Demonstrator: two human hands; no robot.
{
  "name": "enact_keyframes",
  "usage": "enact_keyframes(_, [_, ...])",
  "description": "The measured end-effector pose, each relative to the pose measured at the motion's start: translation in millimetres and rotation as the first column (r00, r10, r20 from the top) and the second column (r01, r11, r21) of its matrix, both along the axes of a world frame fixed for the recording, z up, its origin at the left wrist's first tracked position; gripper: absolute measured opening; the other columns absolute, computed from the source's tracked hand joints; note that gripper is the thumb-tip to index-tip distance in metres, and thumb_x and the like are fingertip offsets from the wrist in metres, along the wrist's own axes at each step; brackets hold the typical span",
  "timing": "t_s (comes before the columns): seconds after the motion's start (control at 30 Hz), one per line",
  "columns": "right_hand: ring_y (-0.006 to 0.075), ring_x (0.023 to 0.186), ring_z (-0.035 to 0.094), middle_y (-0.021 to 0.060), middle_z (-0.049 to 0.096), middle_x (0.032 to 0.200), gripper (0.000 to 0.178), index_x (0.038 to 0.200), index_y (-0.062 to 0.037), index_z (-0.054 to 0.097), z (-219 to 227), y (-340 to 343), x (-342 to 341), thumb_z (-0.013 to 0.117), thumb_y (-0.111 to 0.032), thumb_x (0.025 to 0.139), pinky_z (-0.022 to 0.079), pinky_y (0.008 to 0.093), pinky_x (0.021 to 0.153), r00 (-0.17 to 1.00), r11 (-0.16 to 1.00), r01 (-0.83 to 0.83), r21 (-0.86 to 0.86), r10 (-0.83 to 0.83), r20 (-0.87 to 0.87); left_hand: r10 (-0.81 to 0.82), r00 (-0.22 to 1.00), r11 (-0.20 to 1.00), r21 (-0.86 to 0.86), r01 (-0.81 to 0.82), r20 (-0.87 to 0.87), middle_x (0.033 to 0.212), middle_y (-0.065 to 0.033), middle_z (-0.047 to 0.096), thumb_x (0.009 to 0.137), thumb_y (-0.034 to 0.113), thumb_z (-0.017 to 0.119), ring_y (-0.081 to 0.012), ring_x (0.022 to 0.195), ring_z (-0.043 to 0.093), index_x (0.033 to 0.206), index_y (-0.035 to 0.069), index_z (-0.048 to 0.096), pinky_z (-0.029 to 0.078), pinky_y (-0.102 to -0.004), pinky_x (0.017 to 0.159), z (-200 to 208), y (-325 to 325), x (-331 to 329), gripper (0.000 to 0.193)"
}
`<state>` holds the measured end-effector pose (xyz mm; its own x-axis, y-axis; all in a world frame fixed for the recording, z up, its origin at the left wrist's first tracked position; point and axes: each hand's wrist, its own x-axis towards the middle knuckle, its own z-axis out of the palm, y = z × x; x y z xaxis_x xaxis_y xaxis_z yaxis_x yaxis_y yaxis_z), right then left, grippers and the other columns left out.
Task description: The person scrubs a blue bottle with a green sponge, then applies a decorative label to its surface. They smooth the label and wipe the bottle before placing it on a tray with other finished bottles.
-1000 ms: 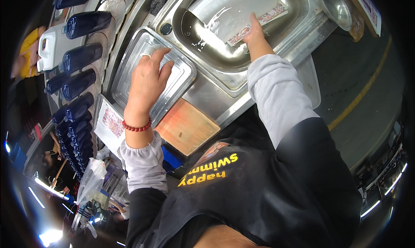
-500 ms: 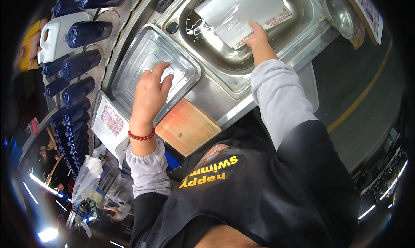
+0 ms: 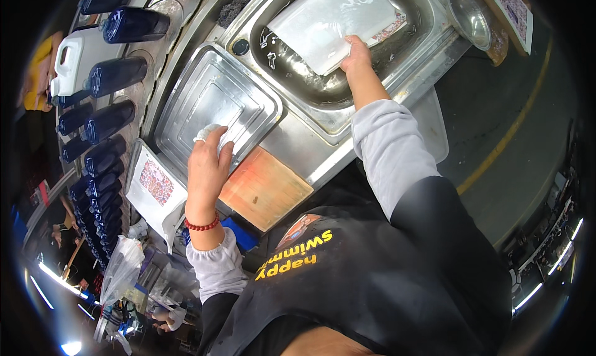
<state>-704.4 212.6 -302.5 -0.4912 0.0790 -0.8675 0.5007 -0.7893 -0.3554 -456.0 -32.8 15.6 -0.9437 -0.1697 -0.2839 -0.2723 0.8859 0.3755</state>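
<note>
My right hand [image 3: 357, 57] grips the near edge of a stack of pale, wet-looking sheets [image 3: 326, 22]. The stack lies over the metal sink basin [image 3: 298, 88], and a red-speckled printed strip shows along its right side. My thumb lies on top; the fingers underneath are hidden. Over the near part of a rectangular metal tray [image 3: 202, 86] is my left hand [image 3: 208, 173], wearing a red bead bracelet. Its fingers are curled around a small whitish wad [image 3: 210, 132], whose kind I cannot make out.
Near the tray lies an orange-brown board [image 3: 267, 188]. A white sheet with a speckled print [image 3: 156, 183] is left of it. Dark blue bottles [image 3: 118, 76] line the far left, beside a white jug [image 3: 71, 61]. A metal bowl [image 3: 470, 19] stands right of the sink.
My left hand has drawn back from the tray's middle toward its near edge. My right hand still grips the sheets, which have turned slightly, showing less of the printed strip. The view has shifted a little.
</note>
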Motion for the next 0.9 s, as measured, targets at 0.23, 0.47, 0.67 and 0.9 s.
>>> enact_keyframes(0.23, [0.0386,0.109,0.064,0.0159,0.064,0.120,0.041,0.123,0.0014,0.058,30.6,-5.6,10.9,0.064,-0.002,0.083,0.051,0.0582,0.098,1.000,0.999,-0.008,-0.049,0.008,-0.008,0.067,0.996,0.998,-0.004,-0.067,0.059,0.100,-0.0246,0.069,0.092,0.013,0.066,-0.0444,0.092,0.064,0.122,0.003,0.065,0.051,-0.0482,0.081,8.6,-8.1,38.0,0.032])
enact_keyframes(0.47, [0.0352,0.102,0.062,0.0140,0.062,0.116,0.053,0.124,0.0002,0.058,56.2,-6.0,15.7,0.072,0.004,0.073,0.052,0.0541,0.091,0.993,1.000,0.025,0.001,-0.025,-0.116,0.112,0.994,0.993,0.031,-0.112,0.012,0.096,-0.0242,0.069,0.094,0.014,0.066,-0.0425,0.088,0.063,0.121,0.003,0.066,0.050,-0.0480,0.080,17.4,-8.5,84.8,0.029])
enact_keyframes(0.67, [0.0362,0.104,0.062,0.0147,0.061,0.117,0.053,0.126,-0.0013,0.058,63.1,-6.1,16.7,0.070,0.005,0.075,0.052,0.0546,0.091,0.988,1.000,0.000,-0.011,-0.002,-0.157,0.228,0.971,0.972,0.047,-0.232,0.069,0.101,-0.0218,0.070,0.096,0.014,0.063,-0.0394,0.090,0.065,0.119,0.003,0.067,0.052,-0.0444,0.082,19.6,-5.2,124.5,0.025])
enact_keyframes(0.9, [0.0370,0.106,0.063,0.0145,0.063,0.118,0.050,0.125,-0.0041,0.057,78.7,0.2,18.8,0.069,0.004,0.077,0.053,0.0568,0.094,0.974,0.998,-0.069,0.010,0.070,-0.215,0.451,0.892,0.880,0.188,-0.437,-0.038,0.128,-0.0235,0.064,0.100,0.011,0.059,-0.0383,0.121,0.060,0.128,-0.002,0.063,0.045,-0.0412,0.103,-1.8,-0.9,203.0,0.031])
